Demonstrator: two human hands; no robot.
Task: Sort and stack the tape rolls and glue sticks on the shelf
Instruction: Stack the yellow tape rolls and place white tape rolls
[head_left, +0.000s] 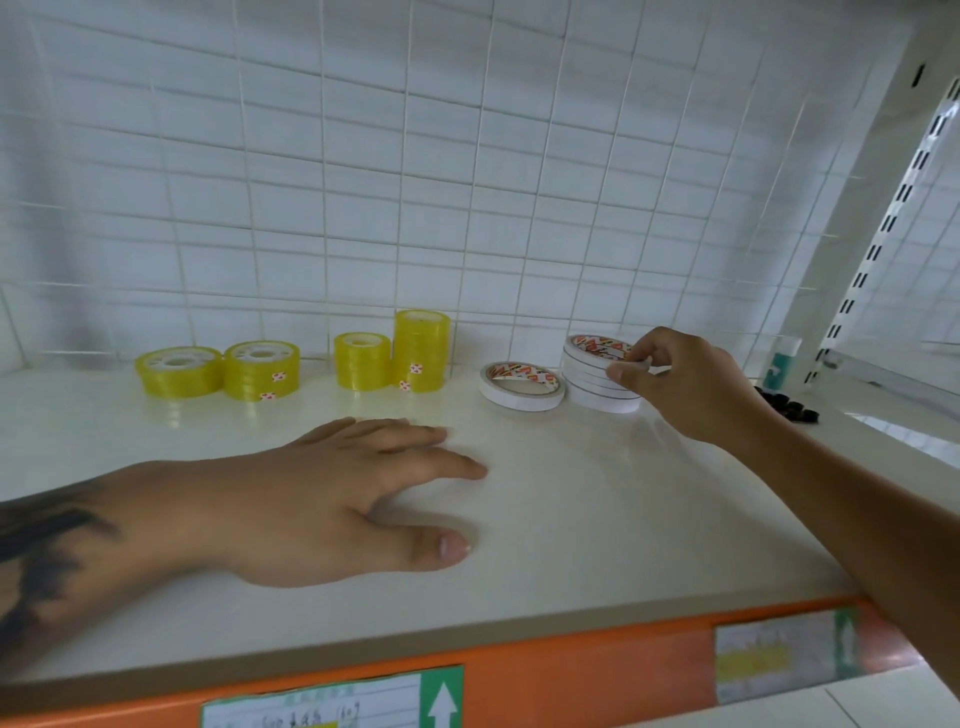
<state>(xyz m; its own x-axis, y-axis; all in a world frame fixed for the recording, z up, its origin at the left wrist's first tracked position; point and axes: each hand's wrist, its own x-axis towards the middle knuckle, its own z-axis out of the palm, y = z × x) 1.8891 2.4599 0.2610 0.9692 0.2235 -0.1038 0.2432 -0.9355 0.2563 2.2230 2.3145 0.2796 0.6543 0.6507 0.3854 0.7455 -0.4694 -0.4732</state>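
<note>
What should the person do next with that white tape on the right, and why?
Probably let the top roll settle square on the white stack and release it. The right hand pinches the stack's top edge, so that roll looks nearly placed. One loose white roll lies flat just left of the stack, likely the next to add. The left hand rests flat on the shelf, free to fetch it.

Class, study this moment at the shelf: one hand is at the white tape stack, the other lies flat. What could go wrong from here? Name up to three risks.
1. The right hand pinches the top roll of the white tape stack; a jerk might topple the thin rolls.
2. The single white roll lies tilted right beside the stack and might get knocked.
3. The tall yellow stack might tip if bumped.
</note>
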